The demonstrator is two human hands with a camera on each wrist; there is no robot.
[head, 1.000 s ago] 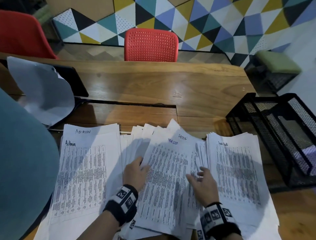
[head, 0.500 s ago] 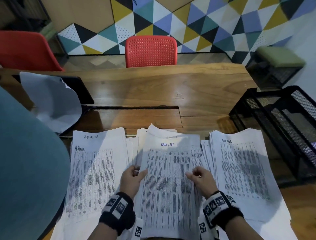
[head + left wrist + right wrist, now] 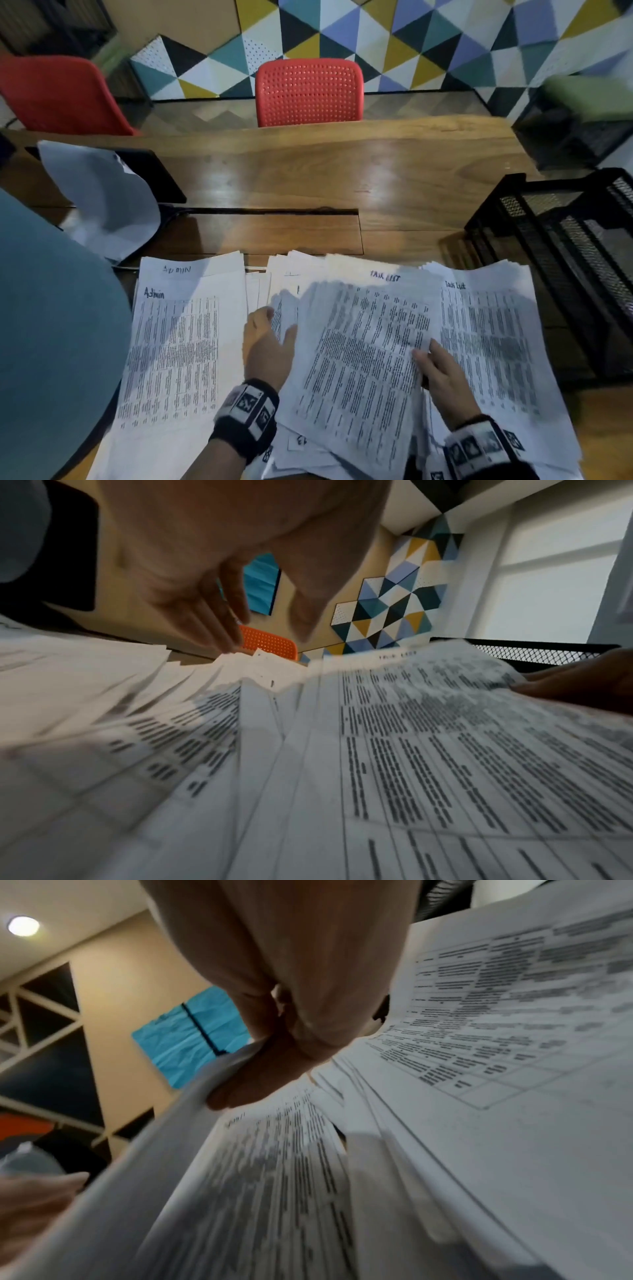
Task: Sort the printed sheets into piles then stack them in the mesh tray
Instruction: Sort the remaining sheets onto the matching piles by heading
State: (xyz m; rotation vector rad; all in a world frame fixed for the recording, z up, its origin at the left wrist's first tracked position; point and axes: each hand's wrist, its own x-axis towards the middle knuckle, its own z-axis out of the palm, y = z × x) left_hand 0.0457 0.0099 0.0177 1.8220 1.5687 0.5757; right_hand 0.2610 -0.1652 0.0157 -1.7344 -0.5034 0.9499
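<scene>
Black wristbands [image 3: 245,419] — white marker tags

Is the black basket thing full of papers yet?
Not that shows. The mesh tray shows only bare mesh; the printed sheets lie on the table.

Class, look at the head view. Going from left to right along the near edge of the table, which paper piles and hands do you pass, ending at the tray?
Admin pile → left hand → sheet headed Task List → right hand → Task List pile → mesh tray.
</scene>
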